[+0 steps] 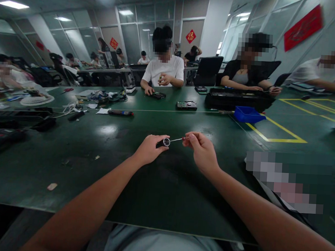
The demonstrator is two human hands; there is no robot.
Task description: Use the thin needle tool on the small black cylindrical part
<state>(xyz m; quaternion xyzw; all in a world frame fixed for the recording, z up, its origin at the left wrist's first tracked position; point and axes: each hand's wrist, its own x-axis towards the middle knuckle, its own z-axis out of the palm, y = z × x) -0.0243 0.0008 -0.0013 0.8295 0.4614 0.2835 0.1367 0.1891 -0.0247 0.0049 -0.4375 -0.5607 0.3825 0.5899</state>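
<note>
My left hand (149,150) grips a small black cylinder with a silver ringed end (164,142), held just above the dark green table (103,167). My right hand (202,151) pinches a thin metal tool (176,140) by its reddish handle; the tool's tip reaches the ringed end of the cylinder. Both hands hover over the middle of the table, close together.
A blue bin (248,114) and yellow floor-style markings (282,131) lie right. A hard drive (186,105), a dark handled tool (120,112), cables (104,96) and a white fan (36,100) sit further back. Several people work across the table. A blurred patch covers the near right.
</note>
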